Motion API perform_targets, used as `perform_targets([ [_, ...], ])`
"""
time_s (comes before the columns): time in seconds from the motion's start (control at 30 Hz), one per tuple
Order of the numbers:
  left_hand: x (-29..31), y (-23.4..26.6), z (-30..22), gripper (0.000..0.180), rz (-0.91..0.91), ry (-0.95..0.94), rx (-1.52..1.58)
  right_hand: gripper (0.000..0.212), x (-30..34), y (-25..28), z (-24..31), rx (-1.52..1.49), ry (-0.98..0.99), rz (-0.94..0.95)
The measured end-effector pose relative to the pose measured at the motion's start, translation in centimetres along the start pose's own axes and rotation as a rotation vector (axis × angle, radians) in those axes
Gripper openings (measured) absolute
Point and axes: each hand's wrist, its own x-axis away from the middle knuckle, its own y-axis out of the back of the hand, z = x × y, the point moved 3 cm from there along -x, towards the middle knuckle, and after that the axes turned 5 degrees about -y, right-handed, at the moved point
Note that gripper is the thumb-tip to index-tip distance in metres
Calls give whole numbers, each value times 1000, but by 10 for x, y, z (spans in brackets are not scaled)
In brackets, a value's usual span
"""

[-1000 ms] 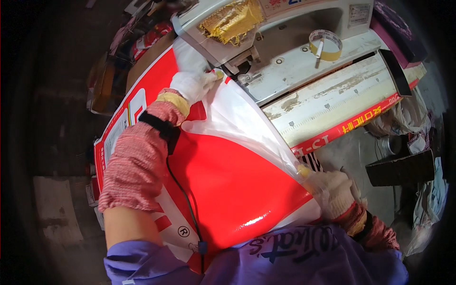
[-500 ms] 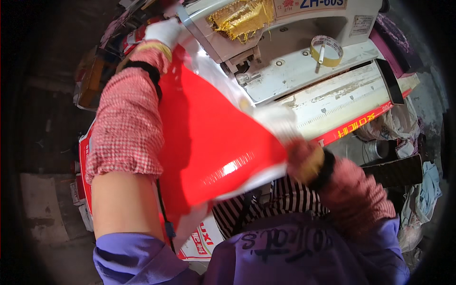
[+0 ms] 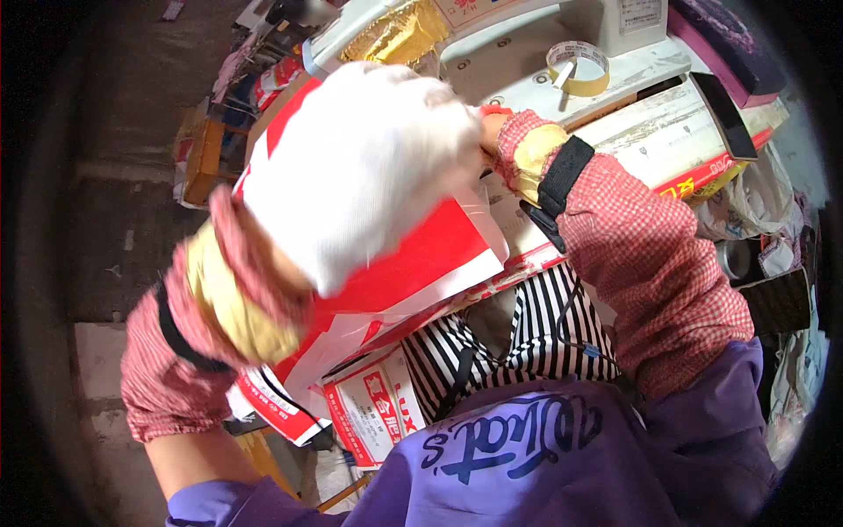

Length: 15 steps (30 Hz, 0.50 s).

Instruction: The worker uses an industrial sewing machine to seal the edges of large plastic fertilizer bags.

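Observation:
My left hand (image 3: 360, 167), in a white knitted glove, is raised in front of the sewing machine (image 3: 487, 39). Its back faces me and its fingers look curled; what they hold, if anything, is hidden. Behind it, my right hand (image 3: 489, 136) shows little more than the wrist, its fingers covered by the left glove. Below both hands lies a red and white printed plastic sack (image 3: 430, 255), spread over the machine table's near edge. The left glove covers the machine's needle area.
A yellowish tape roll (image 3: 590, 85) with a white stick in it rests on the machine bed. A flat black object (image 3: 724, 114) lies at the right end. More printed sacks (image 3: 373, 413) lie beside my striped apron (image 3: 562, 321). Plastic bags (image 3: 751, 202) hang at right.
My left hand has come from the far left toward the middle, nearer to me. My right hand has moved up and left, behind it. The red sack, stretched between them before, now lies lower.

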Motion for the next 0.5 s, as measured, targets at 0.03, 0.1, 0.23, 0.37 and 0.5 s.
perform_targets([
  [0.03,3,7,-17,27,-83,-17,-55,30,0,-3,-5,-350,-182,-53],
  [0.1,32,19,-41,43,-122,121,-28,25,0,-12,-3,79,-22,26],
  [0.23,145,2,-92,76,-292,597,-386,22,1,-15,-4,-39,24,-26],
  [0.37,264,-74,-183,94,-251,1233,-359,21,8,-6,-1,-52,2,-77],
  [0.5,353,-161,-241,65,125,1511,-461,25,15,-3,4,-74,-117,-115],
])
